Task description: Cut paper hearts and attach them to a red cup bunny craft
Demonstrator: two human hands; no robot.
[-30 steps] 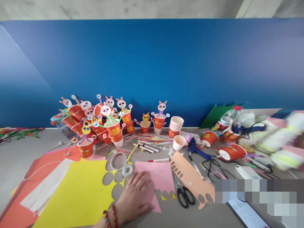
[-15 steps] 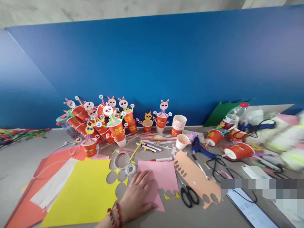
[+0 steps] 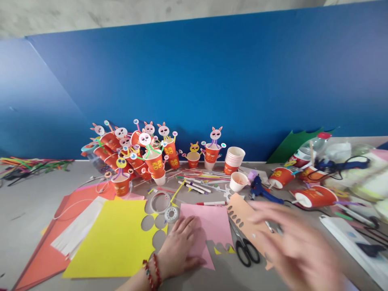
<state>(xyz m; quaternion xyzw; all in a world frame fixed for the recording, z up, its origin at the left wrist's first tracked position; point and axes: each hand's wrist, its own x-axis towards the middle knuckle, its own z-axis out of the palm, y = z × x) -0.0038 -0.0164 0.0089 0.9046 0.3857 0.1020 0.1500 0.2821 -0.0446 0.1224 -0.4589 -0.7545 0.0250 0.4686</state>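
Observation:
My left hand [image 3: 178, 244] lies flat on a pink paper sheet [image 3: 212, 220], fingers stretched out, a red beaded bracelet on its wrist. My right hand [image 3: 298, 246], blurred by motion, hovers above the peach paper [image 3: 238, 206] with its thumb and forefinger apart. Between them shows the metallic end of a pen [image 3: 269, 227]; the rest is hidden. Black-handled scissors [image 3: 247, 250] rest between the pink and peach sheets. Left of my left hand is a yellow sheet [image 3: 112, 238] with round holes cut along its right edge, near a roll of tape [image 3: 171, 214].
Red paper cups with rabbit figures [image 3: 154, 163] crowd the back left. A stack of cups [image 3: 234, 159] and a small white cup [image 3: 238, 182] stand mid-back. Markers [image 3: 194, 187] lie in front. A blue glue gun [image 3: 263, 190] with its cord and a power strip [image 3: 354, 246] are to the right.
My right hand has come in from the right, over the peach paper and the pen. My left hand stays on the pink sheet. The view has shifted slightly left.

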